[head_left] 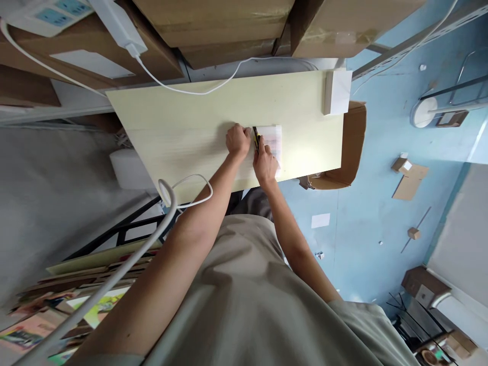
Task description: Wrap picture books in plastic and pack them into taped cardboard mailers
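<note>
Left hand (pixel 238 140) is closed around a yellow-black tool (pixel 255 140) at mid-table (pixel 183 127). Right hand (pixel 266 163) lies flat, fingers spread, pressing the white sheet pad (pixel 272 137) beside it.

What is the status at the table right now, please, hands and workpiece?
Left hand fisted beside a yellow-black tool. Right hand pressing on the flat pale packet, near the table front edge. White block off to the side, apart.
</note>
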A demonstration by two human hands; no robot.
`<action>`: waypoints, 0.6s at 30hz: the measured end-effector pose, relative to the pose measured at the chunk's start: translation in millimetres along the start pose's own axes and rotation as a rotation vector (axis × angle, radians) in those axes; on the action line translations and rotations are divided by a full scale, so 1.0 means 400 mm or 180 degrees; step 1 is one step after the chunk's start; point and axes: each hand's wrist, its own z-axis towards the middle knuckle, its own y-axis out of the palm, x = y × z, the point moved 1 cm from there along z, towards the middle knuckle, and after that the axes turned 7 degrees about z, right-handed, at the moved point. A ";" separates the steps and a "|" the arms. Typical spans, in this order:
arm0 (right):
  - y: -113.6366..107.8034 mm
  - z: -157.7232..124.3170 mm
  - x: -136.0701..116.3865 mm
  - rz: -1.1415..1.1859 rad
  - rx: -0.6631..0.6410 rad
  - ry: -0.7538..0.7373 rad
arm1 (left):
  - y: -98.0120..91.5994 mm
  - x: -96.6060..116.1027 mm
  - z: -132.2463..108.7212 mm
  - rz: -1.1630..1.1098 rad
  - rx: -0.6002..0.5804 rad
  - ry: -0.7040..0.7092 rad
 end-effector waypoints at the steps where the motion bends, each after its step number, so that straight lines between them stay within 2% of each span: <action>1: -0.001 -0.008 -0.003 -0.0024 -0.0022 0.0006 | 0.001 0.001 0.000 -0.0005 -0.0002 -0.0019; 5: -0.005 -0.062 -0.011 -0.0201 -0.0158 0.0104 | 0.001 0.006 0.003 0.0136 -0.0062 -0.0117; 9: -0.009 -0.148 -0.003 -0.0378 -0.0290 0.0208 | 0.003 0.004 0.007 0.0124 -0.0054 -0.0109; 18: -0.026 -0.363 0.057 -0.0885 -0.1064 0.0448 | 0.012 -0.002 0.014 0.0064 0.0065 -0.0088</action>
